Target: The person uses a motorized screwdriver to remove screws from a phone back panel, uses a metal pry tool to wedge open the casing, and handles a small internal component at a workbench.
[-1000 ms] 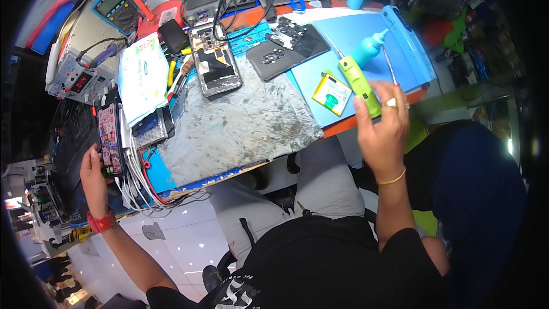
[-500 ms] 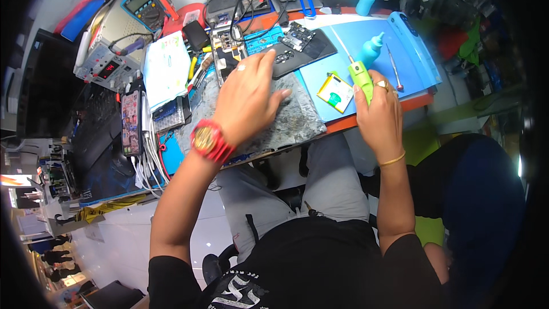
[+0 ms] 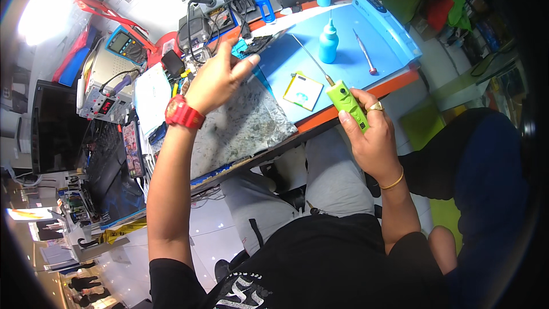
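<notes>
The right hand [image 3: 374,137] was closed around the green electric screwdriver [image 3: 346,100] at the near edge of the bench, its long thin bit [image 3: 311,60] angled up and away over the blue work mat [image 3: 366,51]. Compared with half a second earlier, the tool had been lifted slightly off the mat, so it appeared ready for use rather than parked. The left hand [image 3: 220,80], which a second earlier had been down at the left side of the bench, had come over the worn grey mat [image 3: 246,123] and was raised, fingers loosely spread, holding nothing. The screwdriver body was bright green and slim. Just beside its bit lay a small square white-and-yellow part [image 3: 303,90]; farther off stood a blue dropper bottle [image 3: 328,43].
</notes>
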Demonstrator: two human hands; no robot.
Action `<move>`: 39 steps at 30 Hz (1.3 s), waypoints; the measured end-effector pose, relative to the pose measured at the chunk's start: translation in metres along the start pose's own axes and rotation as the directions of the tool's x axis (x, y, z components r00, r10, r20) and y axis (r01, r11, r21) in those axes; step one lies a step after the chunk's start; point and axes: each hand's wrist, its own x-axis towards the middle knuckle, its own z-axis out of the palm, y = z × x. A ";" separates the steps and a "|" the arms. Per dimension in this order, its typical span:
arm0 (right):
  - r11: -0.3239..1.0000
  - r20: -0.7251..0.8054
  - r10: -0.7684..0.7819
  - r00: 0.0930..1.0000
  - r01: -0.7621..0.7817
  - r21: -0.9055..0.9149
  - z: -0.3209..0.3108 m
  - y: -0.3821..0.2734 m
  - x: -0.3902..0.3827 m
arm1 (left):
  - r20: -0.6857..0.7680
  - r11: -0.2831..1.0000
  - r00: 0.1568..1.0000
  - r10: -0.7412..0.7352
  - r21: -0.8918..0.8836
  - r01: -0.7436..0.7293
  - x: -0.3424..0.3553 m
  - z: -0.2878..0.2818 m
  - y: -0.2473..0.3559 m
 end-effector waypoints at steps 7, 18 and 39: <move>0.965 0.078 0.078 0.994 -0.095 0.243 0.000 -0.007 -0.008 | 0.033 0.995 0.999 0.019 -0.096 -0.016 -0.039 -0.015 0.008; 0.467 0.669 0.158 0.726 -0.652 0.598 0.006 -0.027 -0.039 | -0.246 0.915 0.966 0.073 0.402 0.033 -0.223 0.020 -0.017; -0.052 0.946 0.157 0.285 -0.954 0.296 0.097 -0.067 -0.095 | -0.524 0.972 0.847 0.090 0.232 0.040 -0.185 0.069 0.009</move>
